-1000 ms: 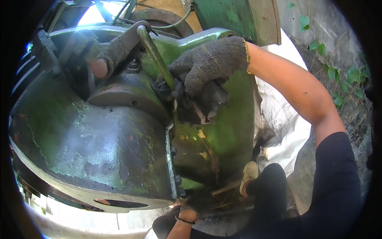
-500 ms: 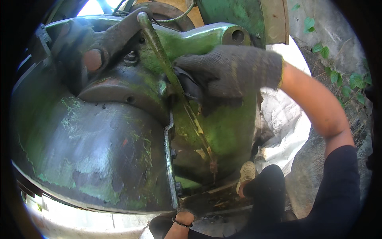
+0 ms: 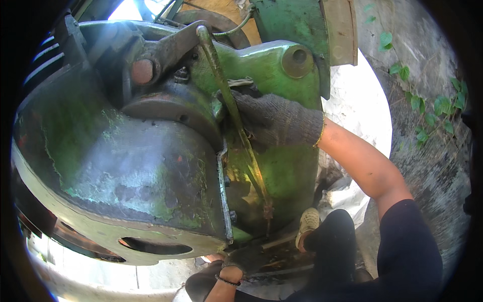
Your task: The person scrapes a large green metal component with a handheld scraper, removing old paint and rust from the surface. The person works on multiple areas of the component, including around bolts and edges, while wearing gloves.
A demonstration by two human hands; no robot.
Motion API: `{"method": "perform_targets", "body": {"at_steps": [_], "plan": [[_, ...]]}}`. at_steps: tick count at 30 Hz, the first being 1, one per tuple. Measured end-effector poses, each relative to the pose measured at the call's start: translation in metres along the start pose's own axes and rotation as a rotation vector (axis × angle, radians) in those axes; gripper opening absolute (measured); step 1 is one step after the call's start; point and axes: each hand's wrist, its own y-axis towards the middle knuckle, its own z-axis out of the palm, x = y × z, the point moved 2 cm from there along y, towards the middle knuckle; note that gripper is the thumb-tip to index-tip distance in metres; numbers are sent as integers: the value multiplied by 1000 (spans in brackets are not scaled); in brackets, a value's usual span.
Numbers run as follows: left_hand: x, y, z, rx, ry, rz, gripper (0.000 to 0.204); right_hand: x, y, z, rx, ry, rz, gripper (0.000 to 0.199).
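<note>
My right hand point(image 3: 274, 118), in a dark knitted glove, is at the side of a large green machine point(image 3: 289, 176). Its curled fingers lie behind a slanting, worn metal rod point(image 3: 229, 95), partly hidden by it. What they close on cannot be made out. A pale, narrow strip point(image 3: 240, 81) shows just above the glove. My left wrist point(image 3: 231, 274), with a dark beaded bracelet, is low beneath the machine's rounded cover point(image 3: 136, 166). The left fingers are hidden or too dark to read.
A rusty bolt head point(image 3: 142, 72) and a lever arm point(image 3: 176, 40) stand out at the upper left. White sheeting point(image 3: 352, 108) lies behind the machine. At right is a stained grey surface point(image 3: 402, 166) with a green vine point(image 3: 443, 105). My shoe point(image 3: 308, 224) is below.
My right hand has moved down and left against the machine, its wrist lower. The pale strip above the glove now shows. The view has shifted slightly; my left wrist stays low.
</note>
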Motion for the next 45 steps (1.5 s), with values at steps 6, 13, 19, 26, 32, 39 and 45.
{"method": "perform_targets", "body": {"at_steps": [6, 13, 19, 26, 32, 39, 45], "plan": [[7, 4, 14, -78, -49, -31, 40, 2, -35, -3, 407, -206, 188, 64], [5, -5, 9, -92, -30, 76, 36, 28, -24, -31, -95, -68, 120, 81], [6, -12, 9, -361, -64, 204, 32, 10, 15, -24, 175, 619, 478, 73], [13, -6, 16, -24, -13, 83, 34, 1, -20, -22, 424, -226, 147, 49], [16, -16, 16, 8, -86, -9, 40, 27, -48, -8, -6, -227, 395, 60], [8, -9, 14, 28, -53, 5, 44, 12, -19, 8, 79, -187, 539, 67], [28, -4, 42, -58, -204, -101, 62, 33, -67, 6, 146, -178, 628, 73]]}}
